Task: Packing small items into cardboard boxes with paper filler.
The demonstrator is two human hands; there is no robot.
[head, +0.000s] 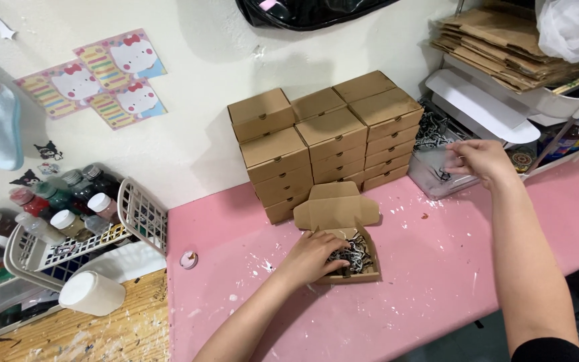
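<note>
Small kraft cardboard box (348, 249) sat open at the centre of the frame on a pink tabletop (437, 268), its notched lid flap standing up behind it and its tray filled with black-and-white shredded paper (356, 255). The tabletop was matte, flecked and smeared with white paint. Left hand (313, 258) lay on the near left edge of the box, fingers curled together over the rim and onto the shreds. Right hand (480, 161), at the right of the frame, reached into a clear plastic bag (437, 175) of the same shredded filler, fingers pinched on a tuft of it. Behind the open box, against a white wall (222, 53), stood a stack of closed kraft boxes (323, 144), square-edged, in three columns several layers high. Upper right: a pile of flattened cardboard blanks (497, 43) on a white tray, crinkled clear plastic above it. Upper left of the wall carried pastel cartoon-cat stickers (102, 77). At lower left, a white lattice basket (78, 245) held round-capped paint bottles (68, 201); below it a white cylindrical jar (92, 293) rested on a paint-stained wooden surface (102, 332). A small round pink lid (189, 259) lay on the pink top, left of the left hand.
</note>
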